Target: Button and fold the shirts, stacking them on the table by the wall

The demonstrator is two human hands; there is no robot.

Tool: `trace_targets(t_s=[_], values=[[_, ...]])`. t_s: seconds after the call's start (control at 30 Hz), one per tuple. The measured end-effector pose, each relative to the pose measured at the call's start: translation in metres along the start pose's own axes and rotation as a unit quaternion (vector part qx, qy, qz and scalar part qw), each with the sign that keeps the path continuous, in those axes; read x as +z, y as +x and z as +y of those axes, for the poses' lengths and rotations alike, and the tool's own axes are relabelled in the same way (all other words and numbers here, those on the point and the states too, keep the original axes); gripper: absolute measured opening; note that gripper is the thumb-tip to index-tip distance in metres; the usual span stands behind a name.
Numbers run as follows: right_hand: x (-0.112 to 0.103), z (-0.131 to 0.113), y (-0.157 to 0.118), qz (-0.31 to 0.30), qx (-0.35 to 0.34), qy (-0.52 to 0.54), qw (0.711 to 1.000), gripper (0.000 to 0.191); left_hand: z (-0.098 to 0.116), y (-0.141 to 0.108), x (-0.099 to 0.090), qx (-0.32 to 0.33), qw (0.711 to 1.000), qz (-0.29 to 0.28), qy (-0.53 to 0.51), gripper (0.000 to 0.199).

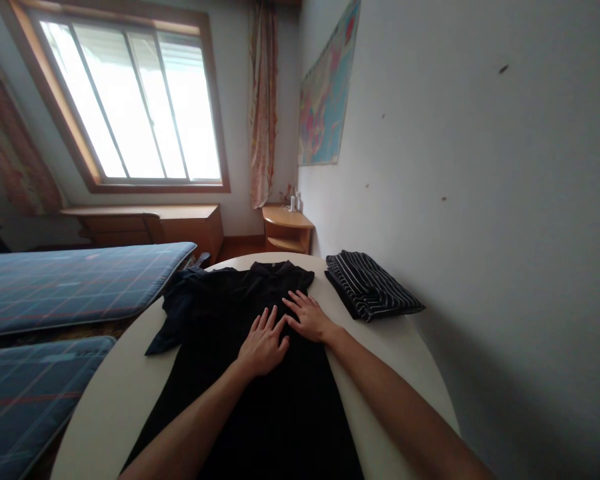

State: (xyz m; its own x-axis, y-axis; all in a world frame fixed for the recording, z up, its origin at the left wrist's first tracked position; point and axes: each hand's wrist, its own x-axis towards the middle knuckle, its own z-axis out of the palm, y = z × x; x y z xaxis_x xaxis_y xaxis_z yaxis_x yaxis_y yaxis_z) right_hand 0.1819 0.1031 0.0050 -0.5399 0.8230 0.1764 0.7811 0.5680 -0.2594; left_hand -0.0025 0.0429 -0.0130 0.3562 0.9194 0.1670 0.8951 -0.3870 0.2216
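Observation:
A long black garment with a collar and short sleeves, like a dress, lies spread out on a round white table. Its collar end points away from me and its lower part runs out of view at the bottom. My left hand lies flat on the middle of the cloth with fingers spread. Just to its right and slightly farther away, my right hand rests on the upper right part, fingers also spread. Neither hand grips anything. The dark left sleeve reaches toward the table's left side.
Folded striped black-and-white clothing sits at the table's right, near the white wall. Blue plaid mattresses lie left of the table. Beyond stand a wooden corner shelf and a desk beneath a window.

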Motion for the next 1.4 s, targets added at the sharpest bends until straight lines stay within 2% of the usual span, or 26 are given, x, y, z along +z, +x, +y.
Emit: trace_targets(t_s=[0.1, 0.27, 0.43, 0.53, 0.67, 0.73, 0.83, 0.97, 1.17, 1.4], values=[[-0.001, -0.008, -0.011, -0.036, 0.023, -0.004, 0.999, 0.062, 0.007, -0.008, -0.004, 0.001, 1.000, -0.013, 0.007, 0.058], [-0.003, -0.020, -0.038, -0.057, 0.050, -0.015, 0.997, 0.064, 0.018, -0.027, -0.007, 0.015, 0.999, -0.028, 0.023, 0.060], [0.001, -0.022, -0.058, -0.054, 0.051, -0.005, 0.997, 0.068, 0.024, -0.044, -0.009, 0.035, 0.998, -0.040, 0.015, 0.060], [-0.001, -0.011, -0.056, -0.004, 0.074, 0.004, 0.997, 0.067, 0.027, -0.047, -0.014, 0.038, 0.998, -0.039, 0.007, 0.060], [-0.012, 0.016, -0.035, 0.090, 0.212, 0.006, 0.973, 0.058, 0.028, -0.041, -0.025, 0.052, 0.999, -0.007, 0.005, 0.057], [-0.018, 0.031, -0.020, 0.102, 0.278, 0.023, 0.955, 0.054, 0.026, -0.035, -0.029, 0.070, 0.997, 0.019, 0.006, 0.047], [-0.022, 0.048, 0.004, 0.114, 0.329, 0.050, 0.936, 0.049, 0.021, -0.026, -0.029, 0.096, 0.994, 0.051, -0.021, 0.033], [-0.022, 0.065, 0.032, 0.138, 0.344, 0.061, 0.927, 0.041, 0.013, -0.022, -0.021, 0.096, 0.990, 0.055, -0.083, 0.030], [-0.030, 0.084, 0.064, 0.191, 0.356, 0.077, 0.911, 0.030, 0.009, -0.022, -0.016, 0.103, 0.989, 0.040, -0.098, 0.035], [-0.043, 0.082, 0.099, 0.230, 0.338, 0.074, 0.910, 0.030, 0.010, -0.020, -0.016, 0.100, 0.991, 0.022, -0.089, 0.046]])
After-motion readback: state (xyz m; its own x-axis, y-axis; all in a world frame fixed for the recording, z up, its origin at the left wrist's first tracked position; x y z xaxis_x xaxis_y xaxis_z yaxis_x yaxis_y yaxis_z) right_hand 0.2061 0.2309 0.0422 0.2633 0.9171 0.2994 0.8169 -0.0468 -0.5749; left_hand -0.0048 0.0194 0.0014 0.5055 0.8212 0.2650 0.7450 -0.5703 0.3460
